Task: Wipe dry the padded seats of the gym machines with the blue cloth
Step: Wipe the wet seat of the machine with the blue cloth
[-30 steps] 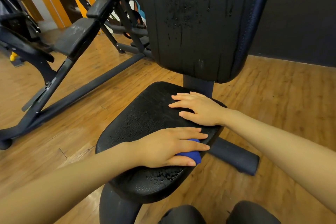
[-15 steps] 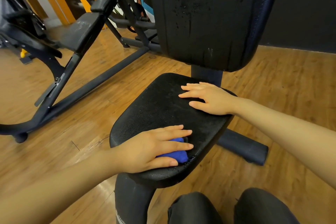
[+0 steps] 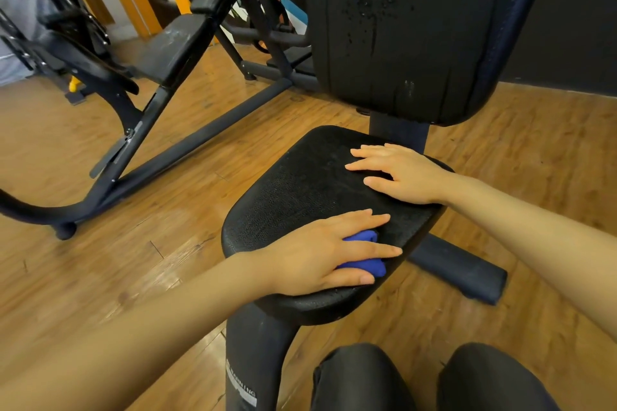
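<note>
Wooden flooring (image 3: 500, 160) surrounds a black padded seat (image 3: 300, 183). On its near edge the left hand (image 3: 320, 250) presses flat, fingers straight and spread, on the bunched blue cloth (image 3: 362, 252). The right hand (image 3: 400, 173) rests flat, fingers spread, at the seat's far right. Droplets streak the backrest (image 3: 400, 27) behind.
</note>
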`<state>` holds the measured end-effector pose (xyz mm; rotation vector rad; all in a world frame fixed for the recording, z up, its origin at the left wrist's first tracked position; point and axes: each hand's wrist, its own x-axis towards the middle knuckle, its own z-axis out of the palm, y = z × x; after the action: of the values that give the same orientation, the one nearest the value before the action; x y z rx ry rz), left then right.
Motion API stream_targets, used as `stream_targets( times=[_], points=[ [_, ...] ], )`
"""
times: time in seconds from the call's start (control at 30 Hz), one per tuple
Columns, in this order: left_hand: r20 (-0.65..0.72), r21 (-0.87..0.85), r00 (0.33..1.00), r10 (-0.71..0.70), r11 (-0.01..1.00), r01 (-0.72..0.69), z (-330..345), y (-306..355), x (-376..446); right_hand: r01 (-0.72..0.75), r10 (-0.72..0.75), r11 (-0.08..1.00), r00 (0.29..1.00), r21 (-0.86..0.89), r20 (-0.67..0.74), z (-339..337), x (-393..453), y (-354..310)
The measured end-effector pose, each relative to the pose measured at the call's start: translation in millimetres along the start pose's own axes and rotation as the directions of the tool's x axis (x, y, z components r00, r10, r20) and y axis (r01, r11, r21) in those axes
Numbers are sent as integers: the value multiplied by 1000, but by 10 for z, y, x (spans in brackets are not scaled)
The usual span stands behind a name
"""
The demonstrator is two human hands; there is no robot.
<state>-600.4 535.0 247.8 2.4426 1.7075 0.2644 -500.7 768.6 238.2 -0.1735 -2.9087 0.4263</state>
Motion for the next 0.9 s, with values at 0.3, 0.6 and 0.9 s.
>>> stream_targets(
  times=[0.3, 0.6, 0.9],
  points=[
    [-50, -84, 998, 43, 995, -47, 17, -93, -309, -7, 7, 1000, 1000, -4, 4, -10, -14, -22],
    [-87, -71, 996, -9, 997, 3, 11, -217, -742, -13, 13, 1000, 1000, 6, 7, -20, -22, -36],
    [-205, -74, 956, -212, 977, 201, -76, -739, -832, -36, 36, 999, 999, 20, 27, -58, -34, -89]
  ],
)
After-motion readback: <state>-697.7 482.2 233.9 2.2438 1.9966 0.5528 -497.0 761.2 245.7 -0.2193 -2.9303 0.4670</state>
